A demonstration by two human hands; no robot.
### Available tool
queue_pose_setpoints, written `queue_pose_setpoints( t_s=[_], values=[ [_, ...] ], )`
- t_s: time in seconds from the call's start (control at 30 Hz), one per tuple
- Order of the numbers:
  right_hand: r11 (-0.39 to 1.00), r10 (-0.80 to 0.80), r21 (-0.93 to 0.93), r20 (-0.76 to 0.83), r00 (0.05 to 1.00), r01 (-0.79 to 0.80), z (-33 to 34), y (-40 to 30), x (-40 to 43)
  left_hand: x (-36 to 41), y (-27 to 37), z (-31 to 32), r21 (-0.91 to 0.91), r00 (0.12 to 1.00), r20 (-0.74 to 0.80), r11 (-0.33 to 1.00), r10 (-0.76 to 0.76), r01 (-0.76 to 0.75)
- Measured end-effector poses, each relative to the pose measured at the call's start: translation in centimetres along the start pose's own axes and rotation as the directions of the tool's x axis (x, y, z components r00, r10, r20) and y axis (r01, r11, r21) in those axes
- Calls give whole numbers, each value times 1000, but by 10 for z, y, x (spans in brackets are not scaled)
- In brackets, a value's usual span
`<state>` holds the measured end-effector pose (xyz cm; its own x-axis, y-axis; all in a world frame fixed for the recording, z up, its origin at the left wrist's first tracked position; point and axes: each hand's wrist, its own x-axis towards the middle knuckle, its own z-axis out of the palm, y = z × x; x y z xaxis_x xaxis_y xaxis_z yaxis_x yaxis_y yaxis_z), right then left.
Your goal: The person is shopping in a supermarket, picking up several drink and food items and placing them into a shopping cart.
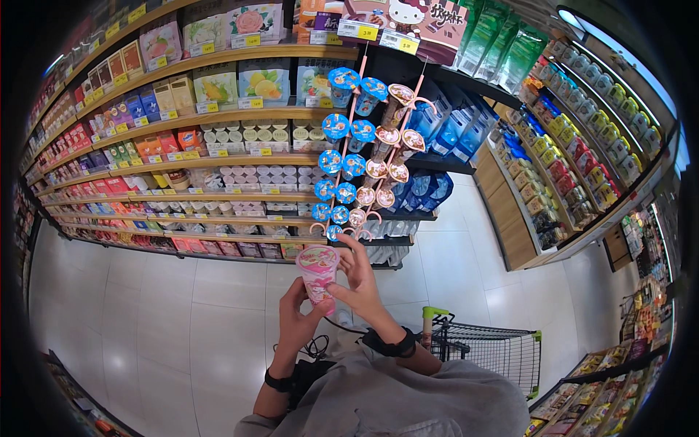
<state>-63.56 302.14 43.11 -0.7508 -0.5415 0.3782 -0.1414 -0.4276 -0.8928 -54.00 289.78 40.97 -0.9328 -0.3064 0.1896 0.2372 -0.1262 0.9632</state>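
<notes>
A pink snack cup (318, 279) with a printed foil lid is held upright before my chest. My left hand (299, 319) grips its lower left side, thumb in front near the base. On the cup's right side lies my right hand (361, 287), its thumb against the front wall and its index finger raised beyond the lid. Just past the hands hang two pink display strips. One carries blue-lidded cups (337, 127), the other brown-and-white cups (386, 136). Pink hooks (374, 217) near the bottom of the strips hold no cups.
Shelves (218, 120) of boxed goods run along the left and ahead. A wire shopping cart (486, 349) with green corners stands to my right. Farther right are a wooden rack (568, 158) of jars and a low shelf of packets (595, 393). Pale floor tiles (158, 306) lie below.
</notes>
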Motion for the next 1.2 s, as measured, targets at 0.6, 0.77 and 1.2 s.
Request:
queue_pose_setpoints(
  t_s=[0.6,0.77,1.2],
  values=[
    [952,-160,-293,-226,961,89,-217,-45,58,166,-87,138,-131,833,507,936,-221,328],
    [904,-171,-422,-227,959,61,-252,-58,73,202,-120,167,-469,875,362,748,-321,469],
    [976,-216,-134,-432,876,175,-259,-30,108,242,-86,153,-329,844,478,841,-244,430]
  ],
)
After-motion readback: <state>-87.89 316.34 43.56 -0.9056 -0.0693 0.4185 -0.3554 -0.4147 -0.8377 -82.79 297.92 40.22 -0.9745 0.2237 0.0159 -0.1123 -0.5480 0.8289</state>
